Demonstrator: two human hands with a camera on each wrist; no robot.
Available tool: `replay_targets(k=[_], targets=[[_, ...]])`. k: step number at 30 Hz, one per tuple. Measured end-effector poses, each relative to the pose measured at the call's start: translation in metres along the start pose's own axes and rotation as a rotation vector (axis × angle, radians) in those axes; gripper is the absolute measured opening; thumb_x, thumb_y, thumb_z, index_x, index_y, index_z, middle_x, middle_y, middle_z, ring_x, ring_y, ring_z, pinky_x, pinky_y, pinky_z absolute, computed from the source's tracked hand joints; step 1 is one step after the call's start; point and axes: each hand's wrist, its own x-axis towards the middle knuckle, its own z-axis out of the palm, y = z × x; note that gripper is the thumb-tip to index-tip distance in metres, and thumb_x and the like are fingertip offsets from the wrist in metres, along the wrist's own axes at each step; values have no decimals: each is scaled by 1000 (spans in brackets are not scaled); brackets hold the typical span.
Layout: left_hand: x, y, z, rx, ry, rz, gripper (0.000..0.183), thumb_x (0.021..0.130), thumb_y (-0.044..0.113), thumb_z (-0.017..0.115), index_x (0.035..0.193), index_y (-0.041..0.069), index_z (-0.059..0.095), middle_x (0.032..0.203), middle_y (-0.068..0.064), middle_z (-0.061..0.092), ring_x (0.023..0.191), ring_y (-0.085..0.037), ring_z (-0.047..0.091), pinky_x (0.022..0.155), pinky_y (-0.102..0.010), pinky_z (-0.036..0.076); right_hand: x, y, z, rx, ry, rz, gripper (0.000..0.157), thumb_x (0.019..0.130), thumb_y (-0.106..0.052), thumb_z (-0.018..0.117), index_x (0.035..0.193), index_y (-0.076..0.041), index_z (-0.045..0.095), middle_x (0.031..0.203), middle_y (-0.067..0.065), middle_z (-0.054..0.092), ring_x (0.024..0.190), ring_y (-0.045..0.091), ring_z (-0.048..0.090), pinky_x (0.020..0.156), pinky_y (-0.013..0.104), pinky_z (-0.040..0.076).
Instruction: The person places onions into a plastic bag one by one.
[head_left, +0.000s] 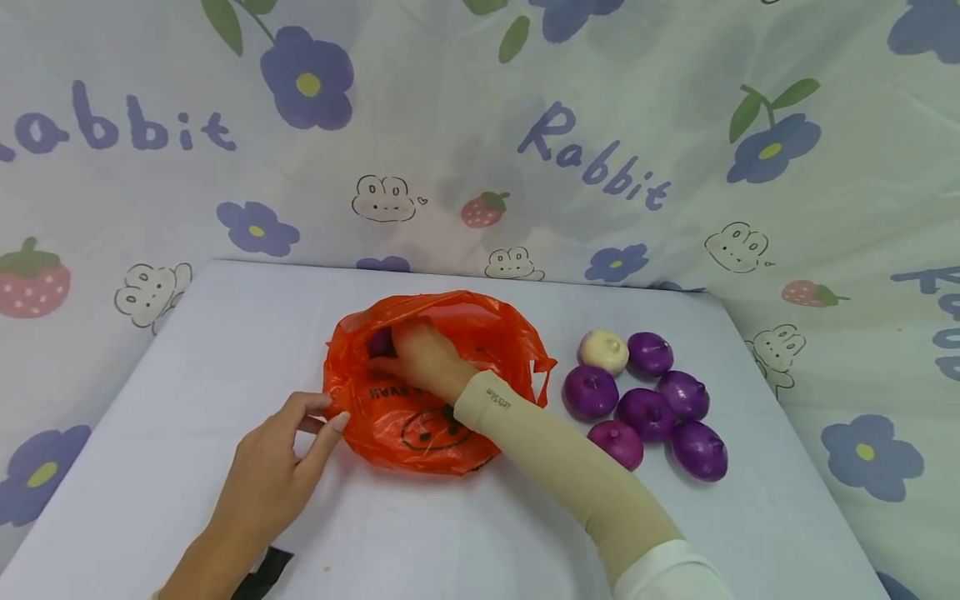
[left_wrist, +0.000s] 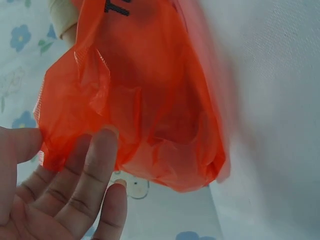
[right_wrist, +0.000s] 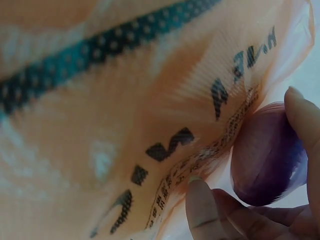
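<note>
A red-orange plastic bag (head_left: 442, 454) with black print lies on the white table, its mouth spread wide. My left hand (head_left: 273, 467) pinches the bag's left rim between thumb and fingers; the left wrist view shows the thin plastic (left_wrist: 145, 100) there. Reaching into the mouth is my right hand (head_left: 427, 354), partly hidden by the bag. It holds a purple onion (right_wrist: 262, 155) between thumb and fingers, against the printed plastic in the right wrist view. Only a dark bit of that onion (head_left: 380, 342) shows in the head view.
To the right of the bag sits a group of several purple onions (head_left: 647, 415) with one white onion (head_left: 603, 351) at its back. A black strip (head_left: 262, 575) lies by the left forearm. A curtain with flowers and rabbits (head_left: 420, 125) hangs behind the table (head_left: 225, 333).
</note>
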Motion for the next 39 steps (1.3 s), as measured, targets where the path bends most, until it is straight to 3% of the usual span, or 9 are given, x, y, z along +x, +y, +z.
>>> replay_targets(k=[7, 11, 22, 31, 39], targets=[[-2, -2, 1, 8, -5, -12, 23, 100, 18, 73, 118, 9, 63, 103, -1, 74, 88, -21, 70, 61, -30, 52, -4, 0, -1, 63, -40, 28, 68, 84, -37, 89, 141, -21, 55, 120, -12, 61, 110, 2, 56, 104, 19, 44], [-1, -3, 1, 17, 14, 5, 23, 99, 17, 74, 118, 9, 63, 103, -2, 74, 89, -22, 69, 61, -33, 54, -2, 0, -4, 11, -46, 8, 63, 87, -33, 88, 139, -18, 56, 115, -10, 60, 105, 5, 56, 103, 20, 46], [0, -2, -1, 21, -3, -17, 25, 100, 19, 73, 121, 10, 64, 106, -2, 74, 92, -24, 69, 62, -33, 54, -2, -7, -7, -146, -54, 79, 43, 99, -22, 74, 138, -11, 58, 116, 0, 66, 101, 15, 65, 103, 31, 51], [0, -2, 0, 27, 0, -6, 24, 100, 19, 73, 120, 10, 64, 105, -2, 74, 92, -23, 69, 63, -35, 56, -3, -5, -6, -82, -45, 100, 50, 96, -22, 79, 140, -14, 56, 118, -3, 64, 104, 11, 62, 104, 29, 50], [0, -4, 0, 22, 38, 30, 25, 97, 14, 76, 119, 9, 64, 102, -2, 74, 88, -22, 69, 60, -30, 53, -6, -5, -11, -16, -54, 46, 55, 93, -22, 82, 140, -12, 56, 119, -3, 63, 103, 10, 61, 103, 26, 49]])
